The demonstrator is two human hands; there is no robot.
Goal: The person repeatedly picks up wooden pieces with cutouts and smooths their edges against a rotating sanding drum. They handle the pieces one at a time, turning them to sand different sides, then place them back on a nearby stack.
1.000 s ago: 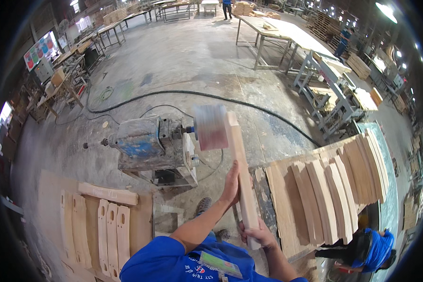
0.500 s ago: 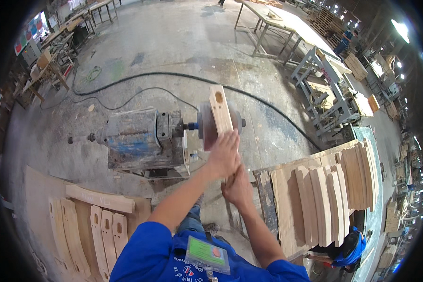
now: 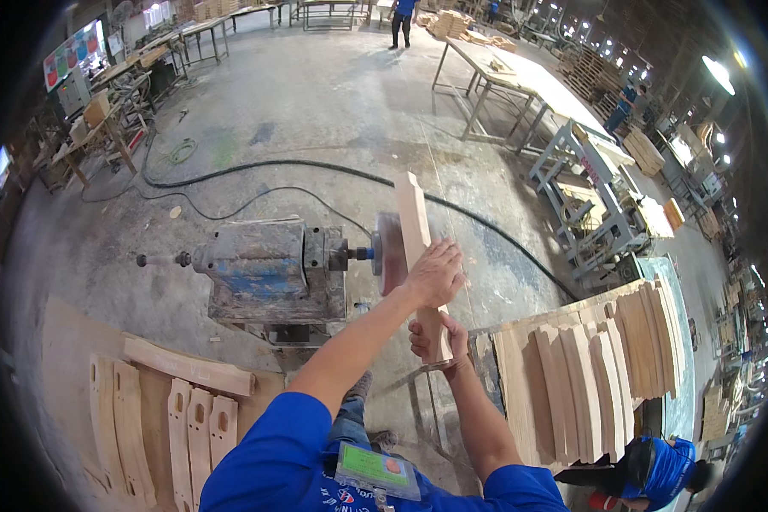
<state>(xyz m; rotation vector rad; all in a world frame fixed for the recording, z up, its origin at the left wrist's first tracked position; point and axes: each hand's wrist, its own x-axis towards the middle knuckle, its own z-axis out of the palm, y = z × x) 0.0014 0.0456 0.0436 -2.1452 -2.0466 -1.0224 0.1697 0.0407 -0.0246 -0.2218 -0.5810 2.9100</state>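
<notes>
A long pale wooden piece (image 3: 413,218) slants away from me, a plain face turned up. My left hand (image 3: 436,271) is closed over its middle, fingers lying across the far right edge. Lower down, my right hand (image 3: 444,337) grips the near end from beneath, thumb on the right side and fingertips showing on the left. Along the wood's left side is a reddish-brown sanding wheel (image 3: 390,256), blurred as if spinning. The wood partly covers the wheel, so I cannot tell whether they touch. A shaft joins the wheel to a worn blue-grey motor (image 3: 256,264).
Curved wooden pieces (image 3: 584,384) are stacked on a bench at right; slotted ones (image 3: 200,427) lie on a board at lower left. A black cable (image 3: 316,164) crosses the floor beyond the motor. A person in blue (image 3: 657,469) bends at lower right. Long tables (image 3: 520,72) stand farther off.
The wooden piece has turned, its slotted face no longer showing, and shifted right across the wheel. My left hand moved right with it; my right hand now holds its near end. The view tilted up.
</notes>
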